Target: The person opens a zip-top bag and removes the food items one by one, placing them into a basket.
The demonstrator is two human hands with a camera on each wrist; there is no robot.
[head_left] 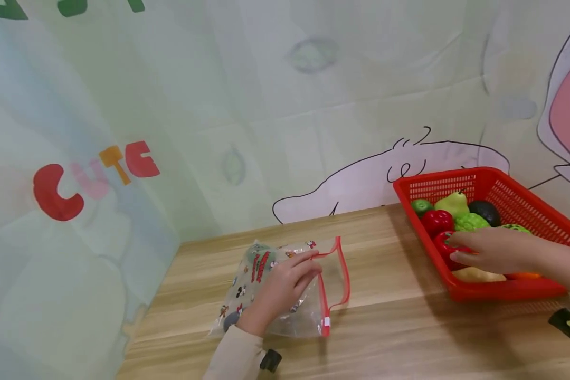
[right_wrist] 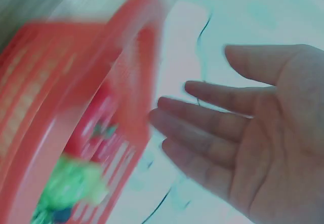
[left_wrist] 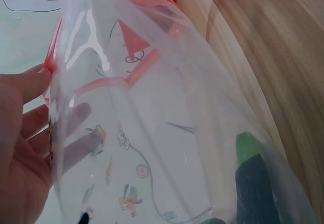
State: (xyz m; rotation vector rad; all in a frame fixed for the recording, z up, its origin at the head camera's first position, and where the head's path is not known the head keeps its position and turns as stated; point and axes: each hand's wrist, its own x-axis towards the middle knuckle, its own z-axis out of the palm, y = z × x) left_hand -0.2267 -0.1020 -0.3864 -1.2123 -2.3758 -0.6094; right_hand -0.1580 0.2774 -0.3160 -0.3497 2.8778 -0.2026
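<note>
A clear zip bag (head_left: 296,326) with cartoon prints and a red zip edge lies on the table, its mouth spread apart. My left hand (head_left: 282,282) pinches the bag near that edge; in the left wrist view, thumb and fingers are on opposite sides of the plastic. Inside the bag is a long dark green vegetable (left_wrist: 255,191) with a lighter end. My right hand (head_left: 499,248) reaches over the red basket (head_left: 456,289), fingers extended, close to a red bell pepper (head_left: 444,244). Nothing is held in that palm in the right wrist view.
The basket also holds another red pepper (head_left: 437,220), a yellow-green pear (head_left: 451,205), a bumpy green fruit (head_left: 470,221) and a dark avocado-like fruit (head_left: 485,212). A printed cloth (head_left: 266,132) hangs behind the wooden table (head_left: 385,338).
</note>
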